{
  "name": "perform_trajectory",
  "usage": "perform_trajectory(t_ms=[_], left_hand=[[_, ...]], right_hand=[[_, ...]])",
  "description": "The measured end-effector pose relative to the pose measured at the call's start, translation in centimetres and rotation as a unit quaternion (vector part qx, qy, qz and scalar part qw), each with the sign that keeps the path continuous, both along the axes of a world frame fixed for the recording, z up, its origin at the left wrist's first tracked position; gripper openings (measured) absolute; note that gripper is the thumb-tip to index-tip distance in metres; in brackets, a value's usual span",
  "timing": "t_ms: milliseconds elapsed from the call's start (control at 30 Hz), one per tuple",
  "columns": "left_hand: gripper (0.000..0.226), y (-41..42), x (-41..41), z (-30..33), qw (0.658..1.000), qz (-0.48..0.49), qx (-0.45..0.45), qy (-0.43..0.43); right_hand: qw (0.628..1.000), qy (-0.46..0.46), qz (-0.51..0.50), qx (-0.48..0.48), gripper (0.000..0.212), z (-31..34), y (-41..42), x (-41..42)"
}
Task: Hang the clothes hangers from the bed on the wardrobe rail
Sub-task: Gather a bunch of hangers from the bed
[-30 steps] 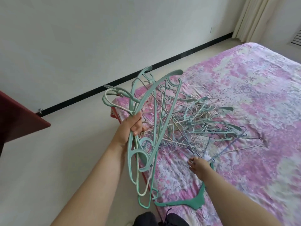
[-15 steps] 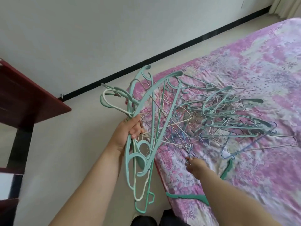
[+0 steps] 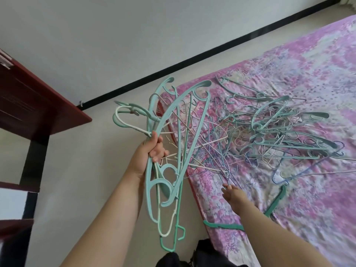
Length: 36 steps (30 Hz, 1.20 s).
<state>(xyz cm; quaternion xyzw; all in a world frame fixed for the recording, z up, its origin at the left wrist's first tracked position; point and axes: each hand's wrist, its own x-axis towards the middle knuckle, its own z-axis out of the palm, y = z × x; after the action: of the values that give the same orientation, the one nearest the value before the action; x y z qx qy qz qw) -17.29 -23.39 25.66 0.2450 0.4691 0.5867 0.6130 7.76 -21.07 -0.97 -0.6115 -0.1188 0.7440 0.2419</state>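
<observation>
Now: left hand (image 3: 152, 149) still grips hangers (image 3: 165, 164) | right hand (image 3: 234, 195) slid nearer bed (image 3: 289, 218) edge, pinching wires (image 3: 221, 166) | more to collect.

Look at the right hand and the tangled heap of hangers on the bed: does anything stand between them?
Nothing visible does. The right hand already touches thin wire hangers at the near edge of the heap of hangers on the bed. The left hand grips a separate bunch of green hangers beside it.

L hand (image 3: 152, 149) grips bunch of teal & cream hangers (image 3: 173, 151) over floor beside bed (image 3: 308, 209). R hand (image 3: 234, 195) pinches thin wire hangers at edge of tangled pile (image 3: 279, 135).
</observation>
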Motion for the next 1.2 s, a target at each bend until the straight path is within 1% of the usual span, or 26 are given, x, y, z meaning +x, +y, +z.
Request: perform_trajectory(t_ms=[133,233,367,400,500,600,700,800,900,1067,1200], left_hand=[[0.027,-0.2,0.3,1.2,1.000,0.014,0.000,-0.021],[0.028,-0.4,0.4,2.0,0.999,0.018,0.013,-0.031],[0.028,-1.0,0.8,2.4,0.999,0.004,0.037,-0.020],[0.030,-1.1,0.7,2.6,0.999,-0.008,0.044,-0.017],[0.049,-1.6,0.5,3.3,0.997,-0.032,0.060,-0.022],[0.051,-2.3,0.4,3.9,0.996,-0.030,0.071,-0.048],[0.043,-2.8,0.4,4.2,0.996,-0.026,0.070,-0.055],[0.039,-3.5,0.4,4.3,0.997,-0.032,0.064,-0.040],[0.041,-3.9,0.3,3.9,0.998,-0.009,0.045,-0.035],[0.046,-4.2,-0.9,3.0,0.999,0.015,0.020,-0.026],[0.054,-4.2,-1.7,1.9,1.000,0.025,-0.003,-0.011]], right_hand=[[0.997,0.035,-0.068,0.019,0.024,0.7,-0.7,0.9],[0.992,0.057,-0.106,0.030,0.032,1.8,-0.8,1.0],[0.983,0.077,-0.162,0.045,0.028,4.0,-0.5,0.2],[0.980,0.085,-0.175,0.051,0.027,4.6,-0.5,-0.1],[0.972,0.098,-0.206,0.060,0.031,6.0,-0.4,-0.8],[0.967,0.108,-0.226,0.045,0.037,6.4,-0.2,-1.1],[0.974,0.092,-0.203,0.029,0.039,6.5,-0.2,-2.2],[0.988,0.023,-0.150,0.031,0.028,6.9,-0.4,-3.9],[0.993,-0.021,-0.107,0.040,0.022,6.5,-0.5,-4.9],[0.996,-0.032,-0.069,0.042,0.034,5.1,-0.5,-5.4],[0.996,-0.052,-0.052,0.049,0.034,4.1,-0.2,-5.8]])
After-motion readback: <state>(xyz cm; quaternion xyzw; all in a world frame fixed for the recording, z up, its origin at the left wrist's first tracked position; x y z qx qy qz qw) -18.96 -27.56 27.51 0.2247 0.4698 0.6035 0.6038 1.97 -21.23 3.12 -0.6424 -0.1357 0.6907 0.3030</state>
